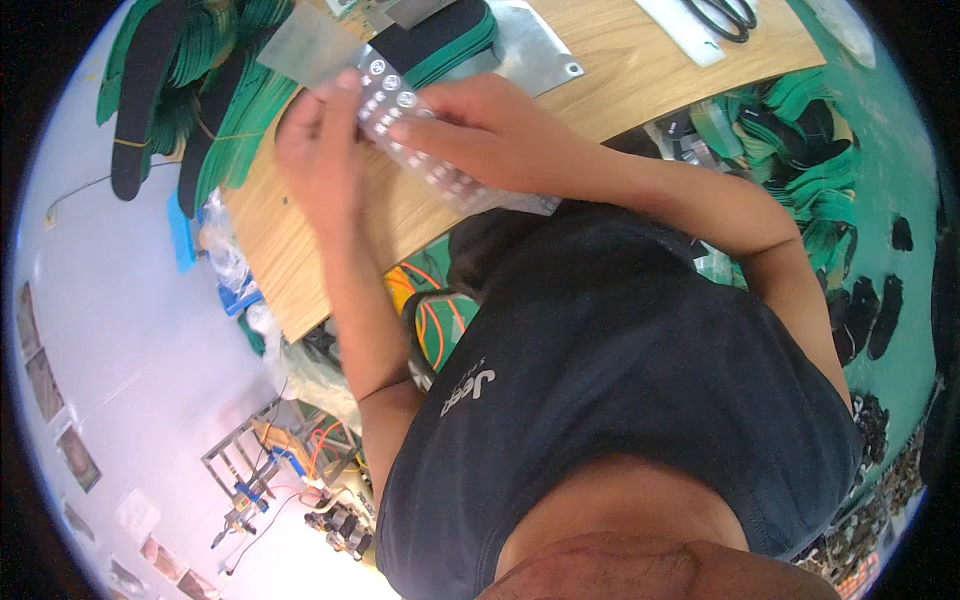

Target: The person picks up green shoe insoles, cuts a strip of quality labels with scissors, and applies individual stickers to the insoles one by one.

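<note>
Both hands lift a clear sticker strip (420, 150) of round silver labels just above the wooden counter (620, 80); left hand (318, 150) pinches its upper end, right hand (480, 130) grip closes across it, fingers pressing labels, keeping it taut

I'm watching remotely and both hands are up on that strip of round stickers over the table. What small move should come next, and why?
Probably peel one round sticker off with the right hand fingertips. The left hand grips the upper end of the clear sticker strip, held above the wooden table, and the right fingers already rest on its top rows. Whether an edge has lifted is too small to tell.
</note>
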Demonstrator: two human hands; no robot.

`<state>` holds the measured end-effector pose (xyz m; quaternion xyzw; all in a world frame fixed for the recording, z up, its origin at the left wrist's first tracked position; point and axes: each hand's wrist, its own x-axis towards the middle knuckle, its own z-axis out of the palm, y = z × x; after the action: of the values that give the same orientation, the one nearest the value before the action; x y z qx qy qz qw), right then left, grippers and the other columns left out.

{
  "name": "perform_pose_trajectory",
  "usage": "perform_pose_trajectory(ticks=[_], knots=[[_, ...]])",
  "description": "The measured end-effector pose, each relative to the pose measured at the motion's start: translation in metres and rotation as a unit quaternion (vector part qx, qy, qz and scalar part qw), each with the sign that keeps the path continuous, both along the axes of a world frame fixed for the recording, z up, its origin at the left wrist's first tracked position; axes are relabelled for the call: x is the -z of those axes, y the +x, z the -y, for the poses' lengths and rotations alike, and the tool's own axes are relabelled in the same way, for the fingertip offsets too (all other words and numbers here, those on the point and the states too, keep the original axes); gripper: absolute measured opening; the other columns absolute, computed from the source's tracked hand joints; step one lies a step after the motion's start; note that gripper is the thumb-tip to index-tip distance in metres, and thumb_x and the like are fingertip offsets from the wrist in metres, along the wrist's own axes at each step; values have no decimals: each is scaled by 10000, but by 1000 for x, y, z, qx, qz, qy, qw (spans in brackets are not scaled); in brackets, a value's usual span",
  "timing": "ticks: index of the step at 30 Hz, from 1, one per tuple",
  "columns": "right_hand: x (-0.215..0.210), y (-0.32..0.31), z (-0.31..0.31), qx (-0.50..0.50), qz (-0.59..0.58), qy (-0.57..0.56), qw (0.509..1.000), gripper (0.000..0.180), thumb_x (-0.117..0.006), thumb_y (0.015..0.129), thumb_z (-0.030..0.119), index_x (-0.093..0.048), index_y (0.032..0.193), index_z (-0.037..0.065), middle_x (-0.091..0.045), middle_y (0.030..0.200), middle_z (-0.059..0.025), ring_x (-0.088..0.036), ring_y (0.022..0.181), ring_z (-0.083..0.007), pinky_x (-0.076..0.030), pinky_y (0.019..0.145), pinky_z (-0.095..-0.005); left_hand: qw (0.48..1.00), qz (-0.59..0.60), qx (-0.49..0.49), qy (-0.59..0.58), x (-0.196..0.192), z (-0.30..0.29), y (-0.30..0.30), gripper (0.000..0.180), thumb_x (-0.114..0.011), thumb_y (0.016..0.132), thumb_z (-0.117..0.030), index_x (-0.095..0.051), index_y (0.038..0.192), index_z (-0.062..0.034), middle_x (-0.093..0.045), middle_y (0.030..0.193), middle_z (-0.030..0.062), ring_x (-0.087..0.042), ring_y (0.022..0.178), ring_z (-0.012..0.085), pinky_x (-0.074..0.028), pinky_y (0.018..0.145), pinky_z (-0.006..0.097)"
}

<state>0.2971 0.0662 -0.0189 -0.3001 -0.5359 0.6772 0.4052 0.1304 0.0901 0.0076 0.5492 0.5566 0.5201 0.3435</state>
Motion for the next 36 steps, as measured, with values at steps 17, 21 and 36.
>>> perform_pose_trajectory(ticks=[17, 21, 36], knots=[[26, -19, -39, 130, 39, -166, 977, 236, -649, 917, 243, -709, 971, 21, -676, 801, -11, -599, 668, -61, -446, 573, -199, 882, -365, 233, 184, 20, -56, -48, 236, -695, 834, -93, -727, 1068, -93, -612, 957, 88, -580, 893, 228, -469, 770, 303], [27, -23, -43, 135, 66, -171, 974, 234, -651, 916, 231, -709, 973, 12, -680, 794, -18, -601, 653, -67, -450, 562, -207, 868, -392, 241, 187, 17, -59, -49, 247, -688, 848, -103, -718, 1092, -100, -611, 973, 81, -584, 885, 216, -472, 762, 300], [30, 22, -62, 179, 11, -221, 959, 215, -590, 914, 162, -670, 791, 6, -603, 661, -27, -547, 550, -112, -422, 490, -267, 833, -452, 244, 206, 18, -84, -44, 598, -802, 765, -313, -596, 1218, 19, -626, 1168, 203, -618, 1059, 333, -483, 903, 363]])
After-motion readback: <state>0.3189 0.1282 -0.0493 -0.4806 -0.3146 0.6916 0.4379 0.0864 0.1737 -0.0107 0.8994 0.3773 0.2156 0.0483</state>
